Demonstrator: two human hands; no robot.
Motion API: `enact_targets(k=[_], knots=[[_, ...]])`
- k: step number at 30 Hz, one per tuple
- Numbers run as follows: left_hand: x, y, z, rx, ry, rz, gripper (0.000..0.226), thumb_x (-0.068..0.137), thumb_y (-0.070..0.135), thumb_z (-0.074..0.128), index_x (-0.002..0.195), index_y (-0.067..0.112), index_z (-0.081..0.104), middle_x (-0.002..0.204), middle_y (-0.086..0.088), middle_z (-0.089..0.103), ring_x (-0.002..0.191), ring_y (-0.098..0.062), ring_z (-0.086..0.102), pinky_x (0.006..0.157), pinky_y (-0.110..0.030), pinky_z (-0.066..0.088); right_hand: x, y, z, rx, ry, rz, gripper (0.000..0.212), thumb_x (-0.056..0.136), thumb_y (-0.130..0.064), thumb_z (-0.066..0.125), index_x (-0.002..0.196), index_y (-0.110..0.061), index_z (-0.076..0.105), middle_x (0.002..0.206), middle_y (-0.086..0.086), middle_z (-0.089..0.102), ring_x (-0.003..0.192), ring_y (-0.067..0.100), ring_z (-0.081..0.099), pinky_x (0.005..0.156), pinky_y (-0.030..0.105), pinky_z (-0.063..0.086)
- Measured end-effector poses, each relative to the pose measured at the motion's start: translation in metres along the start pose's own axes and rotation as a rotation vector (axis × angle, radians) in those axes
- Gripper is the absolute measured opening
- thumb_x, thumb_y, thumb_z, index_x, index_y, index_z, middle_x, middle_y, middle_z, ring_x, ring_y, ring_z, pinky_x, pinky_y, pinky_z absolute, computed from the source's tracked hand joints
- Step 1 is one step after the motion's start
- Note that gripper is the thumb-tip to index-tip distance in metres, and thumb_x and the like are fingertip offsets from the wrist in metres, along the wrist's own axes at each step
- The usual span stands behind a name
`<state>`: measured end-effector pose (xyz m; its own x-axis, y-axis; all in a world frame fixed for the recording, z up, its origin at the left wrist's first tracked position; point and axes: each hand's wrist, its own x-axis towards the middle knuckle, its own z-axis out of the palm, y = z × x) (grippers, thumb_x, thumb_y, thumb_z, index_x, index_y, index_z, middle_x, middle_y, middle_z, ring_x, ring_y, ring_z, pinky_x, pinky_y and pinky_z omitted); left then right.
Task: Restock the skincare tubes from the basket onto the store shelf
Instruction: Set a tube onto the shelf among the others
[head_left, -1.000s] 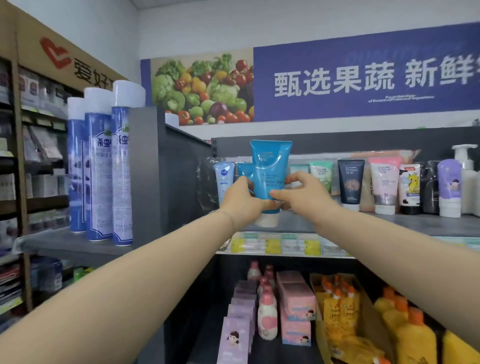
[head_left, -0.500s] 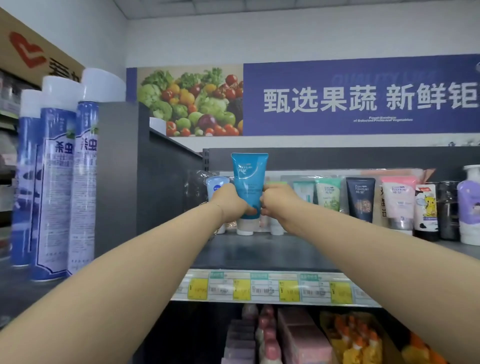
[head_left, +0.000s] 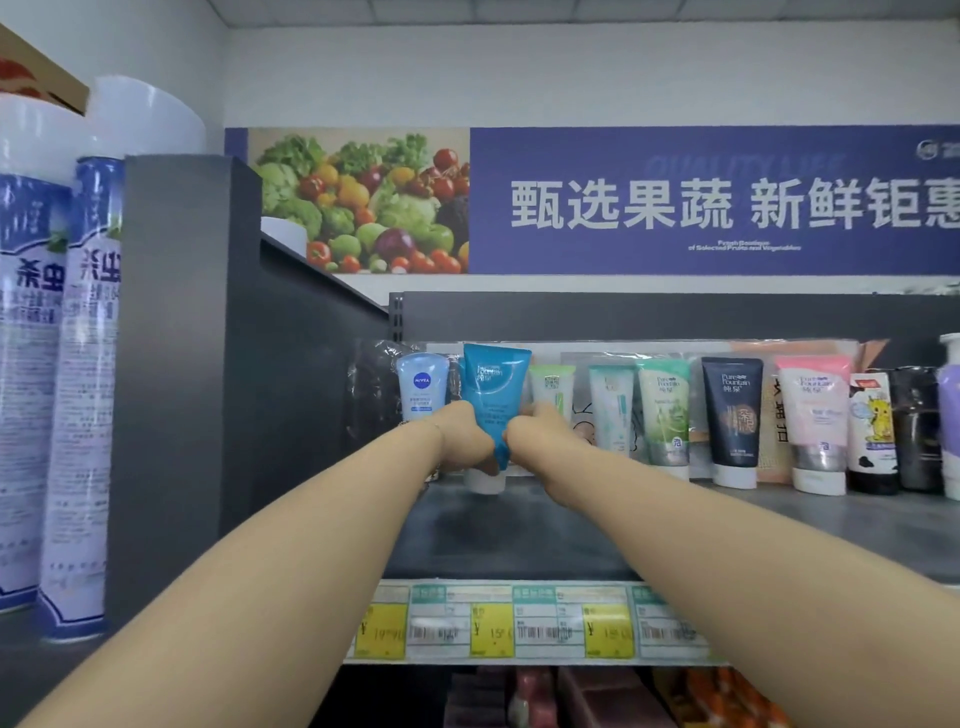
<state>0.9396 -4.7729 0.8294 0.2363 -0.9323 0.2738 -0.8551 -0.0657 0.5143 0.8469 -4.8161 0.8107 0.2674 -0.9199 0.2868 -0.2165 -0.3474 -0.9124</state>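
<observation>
A blue skincare tube (head_left: 492, 387) with a white cap stands cap-down at the back left of the grey top shelf (head_left: 545, 530). My left hand (head_left: 462, 439) grips its left side and my right hand (head_left: 540, 434) grips its right side, both arms stretched forward. The cap sits at or just above the shelf surface; I cannot tell if it touches. A pale blue Nivea tube (head_left: 422, 384) stands just left of it. To the right runs a row of upright tubes: green ones (head_left: 665, 410), a dark navy one (head_left: 732, 415) and a pink one (head_left: 813, 415). The basket is out of view.
A dark grey divider panel (head_left: 176, 364) walls off the shelf's left end, with tall blue spray cans (head_left: 78, 389) beyond it. Price labels (head_left: 519, 621) line the shelf's front edge. Bottles and boxes fill the lower shelf (head_left: 571, 696). Bare shelf surface lies in front of the tube row.
Both hands have carried the blue tube forward and down, from in front of the shelf to the back row beside the Nivea tube. The view has moved closer and tilted up.
</observation>
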Motion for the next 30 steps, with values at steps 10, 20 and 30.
enact_targets(k=[10, 20, 30], knots=[[0.005, -0.006, 0.003, 0.010, -0.131, -0.090, 0.031, 0.073, 0.013, 0.076, 0.100, 0.012, 0.063, 0.082, -0.003, 0.056, 0.067, -0.019, 0.047, 0.060, -0.024, 0.041, -0.004, 0.005, -0.003, -0.184, -0.077, -0.082, 0.049, 0.085, 0.003, 0.047, 0.134, -0.005, 0.044, 0.127, 0.016, 0.054, 0.114, 0.030, 0.053, 0.096, 0.037, 0.046], [-0.022, -0.002, -0.003, 0.204, -0.087, -0.014, 0.044, 0.077, 0.029, 0.075, 0.110, 0.018, 0.049, 0.105, -0.003, 0.054, 0.096, -0.021, 0.054, 0.074, -0.031, 0.048, -0.021, -0.003, -0.014, -0.622, -0.015, -0.243, 0.037, 0.084, -0.016, 0.056, 0.119, -0.010, 0.045, 0.114, 0.007, 0.054, 0.099, 0.025, 0.054, 0.077, 0.034, 0.046], [-0.077, 0.029, -0.026, 0.500, 0.219, 0.272, 0.028, 0.084, 0.019, 0.056, 0.110, 0.012, 0.050, 0.106, -0.003, 0.053, 0.090, -0.021, 0.052, 0.075, -0.031, 0.045, -0.083, -0.040, -0.054, -1.241, 0.116, -0.763, 0.025, 0.090, -0.030, 0.046, 0.112, -0.018, 0.048, 0.117, 0.006, 0.053, 0.102, 0.027, 0.057, 0.078, 0.036, 0.039]])
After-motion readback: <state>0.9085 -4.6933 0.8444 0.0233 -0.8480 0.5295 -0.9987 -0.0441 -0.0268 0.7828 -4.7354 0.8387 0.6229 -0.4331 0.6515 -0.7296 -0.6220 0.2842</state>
